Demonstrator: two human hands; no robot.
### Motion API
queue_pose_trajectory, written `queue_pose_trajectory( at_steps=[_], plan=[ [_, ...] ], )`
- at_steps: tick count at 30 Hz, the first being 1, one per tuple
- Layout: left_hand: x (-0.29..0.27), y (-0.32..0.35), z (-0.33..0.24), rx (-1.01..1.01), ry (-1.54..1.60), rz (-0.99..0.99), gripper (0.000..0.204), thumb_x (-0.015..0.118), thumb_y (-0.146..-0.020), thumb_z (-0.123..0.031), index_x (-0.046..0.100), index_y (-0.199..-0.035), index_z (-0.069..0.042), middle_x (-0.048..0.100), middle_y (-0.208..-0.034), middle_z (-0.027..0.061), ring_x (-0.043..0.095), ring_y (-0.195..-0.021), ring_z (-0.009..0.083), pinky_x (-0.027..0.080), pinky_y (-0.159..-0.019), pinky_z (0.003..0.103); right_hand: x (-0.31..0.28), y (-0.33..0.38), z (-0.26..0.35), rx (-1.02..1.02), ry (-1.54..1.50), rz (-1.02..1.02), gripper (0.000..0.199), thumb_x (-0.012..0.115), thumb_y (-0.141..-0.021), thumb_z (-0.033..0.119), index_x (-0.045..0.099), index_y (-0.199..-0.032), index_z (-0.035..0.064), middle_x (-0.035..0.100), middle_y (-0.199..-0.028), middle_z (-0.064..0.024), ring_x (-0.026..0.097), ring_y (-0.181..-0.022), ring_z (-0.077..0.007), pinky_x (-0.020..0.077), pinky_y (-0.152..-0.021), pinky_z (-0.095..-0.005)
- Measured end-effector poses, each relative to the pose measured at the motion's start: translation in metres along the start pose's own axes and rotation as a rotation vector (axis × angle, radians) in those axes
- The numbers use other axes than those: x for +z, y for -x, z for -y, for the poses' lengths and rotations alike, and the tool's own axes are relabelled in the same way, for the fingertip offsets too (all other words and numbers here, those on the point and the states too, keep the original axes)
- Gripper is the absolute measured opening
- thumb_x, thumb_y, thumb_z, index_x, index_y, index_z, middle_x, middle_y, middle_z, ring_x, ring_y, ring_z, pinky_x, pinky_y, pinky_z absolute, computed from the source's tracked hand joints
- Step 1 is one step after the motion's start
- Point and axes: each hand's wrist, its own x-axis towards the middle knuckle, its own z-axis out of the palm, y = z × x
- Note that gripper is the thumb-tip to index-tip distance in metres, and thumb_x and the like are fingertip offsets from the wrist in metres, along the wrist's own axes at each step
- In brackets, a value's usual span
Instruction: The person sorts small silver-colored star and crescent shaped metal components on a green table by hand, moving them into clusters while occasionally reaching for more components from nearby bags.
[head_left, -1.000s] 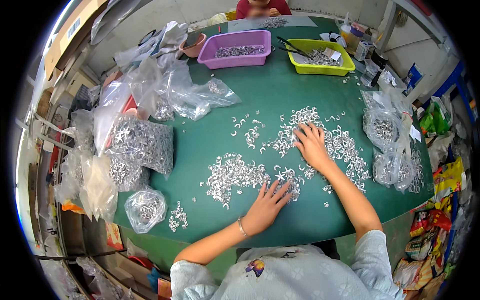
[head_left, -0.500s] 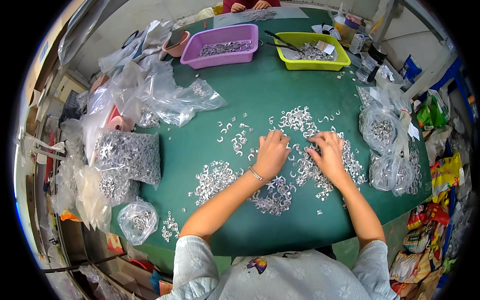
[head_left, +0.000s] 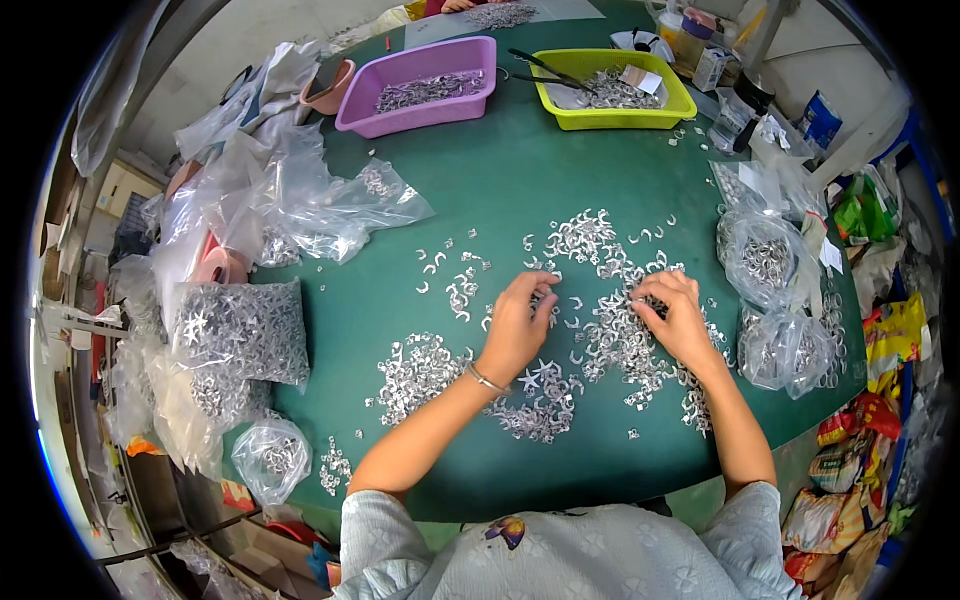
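Note:
Small silver metal pieces, many of them crescent-shaped, lie in loose heaps on the green table. My left hand point(head_left: 517, 325), with a bangle on its wrist, is closed, and bits of silver metal point(head_left: 538, 299) show between its thumb and curled fingers. Over the upper part of the large right heap point(head_left: 618, 340), my right hand point(head_left: 678, 318) is curled with thumb and fingers drawn together. What it pinches is hidden. Between my forearms sits a heap with star-shaped pieces point(head_left: 540, 405). Another heap point(head_left: 418, 375) lies left of my left wrist.
A purple basin point(head_left: 365, 122) and a yellow-green basin point(head_left: 610, 118) of metal parts stand at the back; black-handled tongs rest in the latter. Filled plastic bags point(head_left: 245, 335) crowd the left side, and more bags point(head_left: 785, 345) line the right edge. Across the table a person's hand point(head_left: 458, 5) shows.
My left hand has drawn back to the left and curled its fingers. My right hand has shifted a little to the right, its fingers bending inward. The whole view has shifted slightly.

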Motion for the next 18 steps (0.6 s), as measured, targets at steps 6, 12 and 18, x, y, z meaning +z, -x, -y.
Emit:
queue_pose_trajectory(
  at_steps=[6,12,18],
  plan=[
    [-0.008,-0.004,-0.010,-0.550,0.588,0.226,0.020,0.050,-0.098,-0.009,0.060,-0.112,0.001,0.062,-0.088,0.0032,0.057,-0.074,0.0084,0.045,-0.064,0.022,0.017,-0.007,0.009,-0.250,0.319,0.045,0.022,0.071,-0.075,0.007,0.066,-0.096,0.0070,0.058,-0.109,-0.0071,0.051,-0.107,-0.0254,0.0346,-0.094,-0.0431],
    [-0.015,0.011,-0.010,-0.876,1.095,0.453,0.031,0.046,-0.101,-0.022,0.057,-0.117,0.003,0.062,-0.090,0.0050,0.056,-0.077,0.0098,0.046,-0.064,0.025,0.007,0.001,0.023,-0.108,-0.073,-0.024,0.019,0.075,-0.073,0.007,0.063,-0.088,0.0054,0.062,-0.092,-0.0043,0.055,-0.095,-0.0238,0.0361,-0.087,-0.0377],
    [-0.007,0.035,-0.027,-1.094,1.150,0.550,0.035,0.047,-0.101,-0.026,0.058,-0.114,0.004,0.057,-0.081,0.0038,0.053,-0.070,0.0103,0.045,-0.060,0.023,0.023,0.001,0.053,-0.132,-0.252,0.084,0.014,0.070,-0.079,0.008,0.064,-0.091,0.0042,0.063,-0.096,-0.0077,0.057,-0.094,-0.0270,0.0398,-0.087,-0.0376]
  ],
)
